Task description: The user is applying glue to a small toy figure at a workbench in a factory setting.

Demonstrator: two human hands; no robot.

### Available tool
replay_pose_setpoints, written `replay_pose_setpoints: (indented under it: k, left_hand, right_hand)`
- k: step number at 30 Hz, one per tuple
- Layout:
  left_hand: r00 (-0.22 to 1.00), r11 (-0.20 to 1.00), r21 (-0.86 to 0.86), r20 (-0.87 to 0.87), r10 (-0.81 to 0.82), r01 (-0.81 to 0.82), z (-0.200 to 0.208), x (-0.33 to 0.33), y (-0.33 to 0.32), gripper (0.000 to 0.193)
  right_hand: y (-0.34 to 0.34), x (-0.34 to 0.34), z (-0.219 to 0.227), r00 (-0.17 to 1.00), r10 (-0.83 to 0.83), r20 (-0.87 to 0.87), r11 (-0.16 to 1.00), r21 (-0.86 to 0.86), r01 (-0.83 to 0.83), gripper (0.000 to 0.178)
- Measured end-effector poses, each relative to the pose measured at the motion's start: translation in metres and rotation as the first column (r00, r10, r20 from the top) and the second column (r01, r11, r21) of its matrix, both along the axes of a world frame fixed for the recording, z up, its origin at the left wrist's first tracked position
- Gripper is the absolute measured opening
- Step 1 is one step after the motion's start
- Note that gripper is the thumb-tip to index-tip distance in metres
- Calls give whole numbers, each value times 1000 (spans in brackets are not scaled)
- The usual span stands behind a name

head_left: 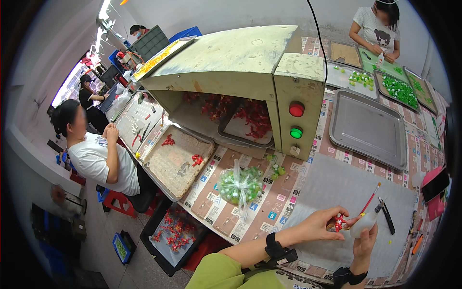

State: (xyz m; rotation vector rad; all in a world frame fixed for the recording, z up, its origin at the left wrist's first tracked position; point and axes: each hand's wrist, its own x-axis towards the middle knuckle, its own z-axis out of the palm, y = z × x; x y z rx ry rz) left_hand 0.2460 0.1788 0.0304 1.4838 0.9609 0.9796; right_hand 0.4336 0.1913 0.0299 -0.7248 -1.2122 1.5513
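Note:
Between the fingertips of my left hand (319, 223) is a small red figurine (339, 222) with white marks. My right hand (364, 243) is wrapped round a white squeeze bottle (366, 225). The bottle is tilted, its narrow tip pointing up and away from the figurine. Both hands are just above a grey-white sheet (332, 185) on the table. Beyond the bottle, a thin red brush (371, 197) and a black pen-like tool (388, 219) lie on the sheet.
A tied clear bag (239, 187) of green-and-white pieces sits left of the sheet. Behind it stands a machine (231, 53) with red pieces inside. A metal tray (368, 127) lies at the right, a worn tray (178, 159) at the left. Co-workers sit left and far right.

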Motion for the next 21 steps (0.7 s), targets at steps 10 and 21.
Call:
replay_pose_setpoints:
  k: [10,21]
  left_hand:
    - [1000,1000,26,-17,-13,13,4,-1,-2,49]
    - [999,996,-84,46,-8,12,-4,3,0,50]
  right_hand:
    - [-1,1,1,1000,-1,10,1000,-17,1,56]
    - [-1,10,-9,999,35,29,998,-45,-34,53]
